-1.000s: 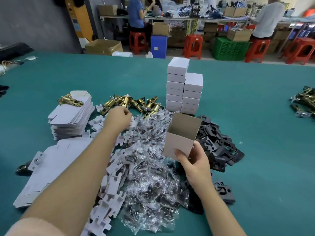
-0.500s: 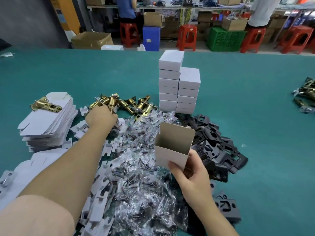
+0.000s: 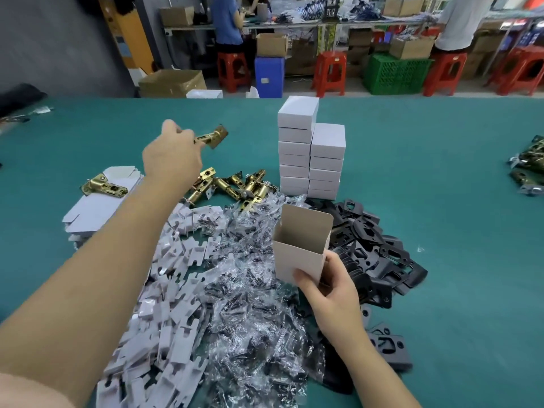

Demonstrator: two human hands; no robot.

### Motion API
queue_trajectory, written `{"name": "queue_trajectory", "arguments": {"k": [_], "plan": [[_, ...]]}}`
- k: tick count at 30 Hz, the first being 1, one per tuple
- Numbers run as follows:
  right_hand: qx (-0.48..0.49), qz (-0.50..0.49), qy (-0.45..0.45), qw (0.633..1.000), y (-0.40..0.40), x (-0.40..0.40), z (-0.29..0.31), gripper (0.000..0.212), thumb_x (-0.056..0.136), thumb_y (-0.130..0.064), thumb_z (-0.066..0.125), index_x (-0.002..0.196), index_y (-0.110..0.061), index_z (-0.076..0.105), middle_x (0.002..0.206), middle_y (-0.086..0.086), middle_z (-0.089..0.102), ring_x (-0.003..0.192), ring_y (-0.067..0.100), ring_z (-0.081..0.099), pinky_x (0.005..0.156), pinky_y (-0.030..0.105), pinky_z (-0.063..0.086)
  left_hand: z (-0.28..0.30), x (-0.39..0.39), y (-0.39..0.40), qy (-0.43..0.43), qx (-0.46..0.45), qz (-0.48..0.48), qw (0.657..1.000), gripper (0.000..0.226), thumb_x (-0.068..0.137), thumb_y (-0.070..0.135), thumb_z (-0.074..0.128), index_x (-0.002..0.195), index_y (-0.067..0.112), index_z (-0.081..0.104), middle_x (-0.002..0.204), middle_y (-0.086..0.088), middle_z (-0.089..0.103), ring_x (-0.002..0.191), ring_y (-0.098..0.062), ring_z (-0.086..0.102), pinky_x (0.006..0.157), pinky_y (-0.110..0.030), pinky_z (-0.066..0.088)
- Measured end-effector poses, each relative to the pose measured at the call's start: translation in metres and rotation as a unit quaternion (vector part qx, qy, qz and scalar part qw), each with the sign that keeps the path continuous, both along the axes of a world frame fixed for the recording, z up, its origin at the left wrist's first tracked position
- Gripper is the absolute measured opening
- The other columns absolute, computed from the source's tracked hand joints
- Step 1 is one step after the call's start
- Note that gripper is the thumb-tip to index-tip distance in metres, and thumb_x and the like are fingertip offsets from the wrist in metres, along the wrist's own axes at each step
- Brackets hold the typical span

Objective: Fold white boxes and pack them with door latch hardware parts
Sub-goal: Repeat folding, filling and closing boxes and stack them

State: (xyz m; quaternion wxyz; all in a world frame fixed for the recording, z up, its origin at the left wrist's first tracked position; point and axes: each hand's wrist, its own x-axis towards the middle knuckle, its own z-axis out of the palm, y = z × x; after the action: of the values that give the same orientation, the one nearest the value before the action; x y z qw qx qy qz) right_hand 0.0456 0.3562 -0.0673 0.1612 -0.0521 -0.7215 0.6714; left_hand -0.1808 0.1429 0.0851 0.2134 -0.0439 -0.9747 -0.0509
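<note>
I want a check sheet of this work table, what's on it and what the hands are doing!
Surface: green table.
Job's things: open white box; brass latch; brass latch pile; closed box stacks; flat box blanks; screw bags; white inserts; black plates.
Clutter: more latches at far right.
Hands: left hand holds the brass latch; right hand grips the open box.
Cables: nothing seen.
Surroundings: red stools, cardboard boxes.

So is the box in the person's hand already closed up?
No, the open box held by the right hand has its top flap standing up, with the inside showing.
</note>
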Motion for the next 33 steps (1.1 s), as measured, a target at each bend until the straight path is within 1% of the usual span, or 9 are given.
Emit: {"name": "queue_trajectory", "arguments": {"k": [3,7,10,14,17,23,26,28,33], "plan": [[0.002,0.004,-0.01,1.0,0.002,0.001,0.0,0.035,0.093,-0.023,0.077,0.114,-0.046,0.062,0.109,-0.012,0.073,0.101,0.012,0.068,0.084,0.032,0.058,0.048,0.037,0.006,0.006,0.001,-0.163,0.987,0.023,0.106,0.027,0.049,0.12,0.016,0.064,0.099,-0.006,0.061,0.083,-0.025,0.052,0.071,-0.039,0.044],[-0.015,0.002,-0.015,1.0,0.002,-0.001,0.003,0.034,0.093,-0.02,0.076,0.115,-0.042,0.062,0.109,-0.013,0.073,0.101,0.01,0.069,0.085,0.034,0.06,0.091,0.106,0.011,-0.006,0.132,-0.379,0.916,0.012,0.1,0.018,0.063,0.107,0.026,0.068,0.071,0.008,0.066,0.057,-0.005,0.058,0.052,-0.011,0.039],[-0.017,0.014,-0.02,1.0,0.001,0.001,0.004,0.033,0.093,-0.02,0.076,0.116,-0.039,0.062,0.105,-0.012,0.072,0.096,0.012,0.068,0.084,0.035,0.06,0.098,0.139,0.019,-0.036,0.198,-0.437,0.876,0.009,0.098,0.019,0.066,0.104,0.024,0.069,0.071,0.004,0.069,0.059,-0.016,0.064,0.056,-0.027,0.049],[-0.033,0.033,-0.022,0.999,0.001,0.003,0.007,0.033,0.092,-0.023,0.076,0.115,-0.044,0.063,0.104,-0.012,0.071,0.093,0.015,0.067,0.083,0.035,0.06,0.087,0.155,0.03,-0.073,0.229,-0.437,0.867,0.008,0.095,0.014,0.069,0.101,0.019,0.07,0.069,0.008,0.067,0.054,-0.01,0.064,0.052,-0.019,0.049],[-0.07,0.062,-0.018,0.996,0.0,0.005,0.013,0.035,0.085,-0.034,0.075,0.109,-0.056,0.064,0.105,-0.012,0.072,0.093,0.009,0.067,0.081,0.026,0.058,0.072,0.155,0.035,-0.093,0.212,-0.401,0.886,0.007,0.094,0.017,0.07,0.098,0.022,0.071,0.067,0.015,0.066,0.051,-0.007,0.059,0.05,-0.017,0.046],[-0.11,0.092,-0.005,0.99,0.001,0.006,0.015,0.036,0.086,-0.029,0.076,0.112,-0.053,0.066,0.111,-0.007,0.073,0.1,0.01,0.069,0.084,0.025,0.057,0.052,0.151,0.042,-0.111,0.149,-0.349,0.918,0.004,0.094,0.025,0.071,0.097,0.025,0.073,0.068,0.012,0.066,0.056,-0.006,0.051,0.053,-0.019,0.039],[-0.112,0.092,-0.006,0.989,0.001,0.005,0.015,0.035,0.085,-0.03,0.076,0.112,-0.049,0.066,0.11,-0.005,0.073,0.1,0.013,0.069,0.084,0.028,0.058,0.047,0.151,0.049,-0.119,0.094,-0.344,0.927,0.008,0.093,0.035,0.071,0.099,0.03,0.074,0.076,0.014,0.067,0.066,-0.006,0.057,0.063,-0.031,0.048],[-0.108,0.088,-0.004,0.99,0.0,0.005,0.014,0.034,0.085,-0.031,0.075,0.114,-0.047,0.066,0.109,-0.004,0.073,0.1,0.013,0.069,0.084,0.029,0.057,0.042,0.15,0.056,-0.132,0.062,-0.349,0.926,0.012,0.091,0.042,0.072,0.1,0.035,0.076,0.088,0.017,0.062,0.086,-0.012,0.059,0.075,-0.036,0.05],[-0.109,0.079,0.002,0.991,0.0,0.005,0.013,0.035,0.086,-0.036,0.073,0.119,-0.046,0.064,0.112,-0.002,0.072,0.104,0.019,0.067,0.089,0.037,0.058,0.025,0.151,0.073,-0.153,0.006,-0.347,0.925,0.018,0.089,0.051,0.07,0.099,0.039,0.078,0.128,0.004,0.044,0.12,-0.02,0.032,0.108,-0.043,0.031]]}}
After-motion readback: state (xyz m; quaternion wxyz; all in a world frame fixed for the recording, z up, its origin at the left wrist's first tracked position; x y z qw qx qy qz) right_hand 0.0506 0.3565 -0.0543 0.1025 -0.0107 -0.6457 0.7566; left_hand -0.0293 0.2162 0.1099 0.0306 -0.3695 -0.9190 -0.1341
